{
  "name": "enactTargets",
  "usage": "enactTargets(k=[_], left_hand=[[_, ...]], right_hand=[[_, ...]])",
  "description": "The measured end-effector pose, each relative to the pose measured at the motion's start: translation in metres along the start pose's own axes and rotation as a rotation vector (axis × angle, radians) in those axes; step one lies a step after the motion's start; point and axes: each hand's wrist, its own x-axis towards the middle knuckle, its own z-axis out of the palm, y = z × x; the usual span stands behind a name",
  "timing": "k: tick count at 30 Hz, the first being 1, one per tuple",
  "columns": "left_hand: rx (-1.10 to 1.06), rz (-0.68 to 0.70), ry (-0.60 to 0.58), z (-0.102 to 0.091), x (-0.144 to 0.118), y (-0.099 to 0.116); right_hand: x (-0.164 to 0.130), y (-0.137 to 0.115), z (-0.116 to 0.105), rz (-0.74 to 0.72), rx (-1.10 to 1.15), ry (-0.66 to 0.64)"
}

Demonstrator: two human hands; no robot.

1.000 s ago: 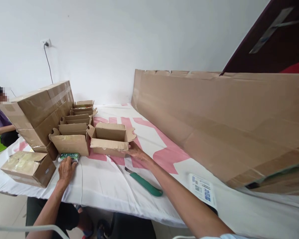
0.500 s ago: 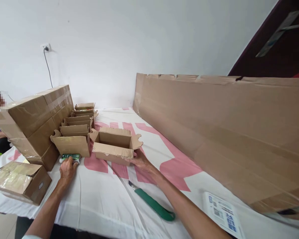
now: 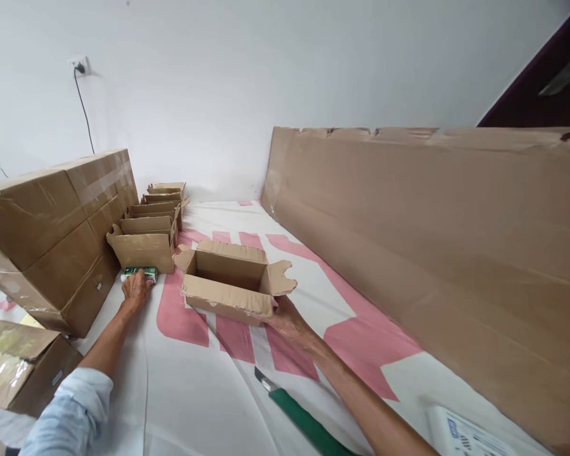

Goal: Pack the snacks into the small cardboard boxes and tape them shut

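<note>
My left hand (image 3: 137, 289) reaches out at the left, its fingers curled over a small green-and-white carton (image 3: 147, 272). That carton lies on the cloth against the near side of an open-topped cardboard box (image 3: 142, 252). My right hand (image 3: 287, 316) grips the near right corner of another open cardboard box (image 3: 228, 294), whose flaps stand up and outward. No contents show in the part of its inside that I can see. Closer to me lies a green-handled utility knife (image 3: 304, 418) with its blade out.
Taped cardboard boxes (image 3: 52, 209) form a stack at the left, with one more taped box (image 3: 23, 367) nearer. Further open boxes (image 3: 164, 190) run back toward the wall. A long cardboard sheet (image 3: 408, 240) stands along the right. A white labelled object (image 3: 470, 437) lies at lower right.
My view has shifted and come closer to the table. Both hands stay where they were, the left on the small carton and the right on the open cardboard box.
</note>
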Motion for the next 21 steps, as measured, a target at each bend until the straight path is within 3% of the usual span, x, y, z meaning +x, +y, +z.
enactTargets(k=[6,11,16,21], left_hand=[[-0.017,-0.007,-0.013,0.004,0.032,0.008],[-0.039,-0.016,-0.021,0.007,0.044,0.010],[-0.089,-0.006,-0.027,0.010,0.038,0.005],[-0.175,0.021,-0.053,0.008,0.018,-0.009]], right_hand=[[-0.004,-0.010,0.004,0.058,0.012,0.017],[-0.005,-0.020,0.006,0.081,-0.026,0.051],[-0.005,-0.015,0.011,0.066,-0.011,0.043],[0.003,-0.008,0.039,0.062,0.038,-0.029]])
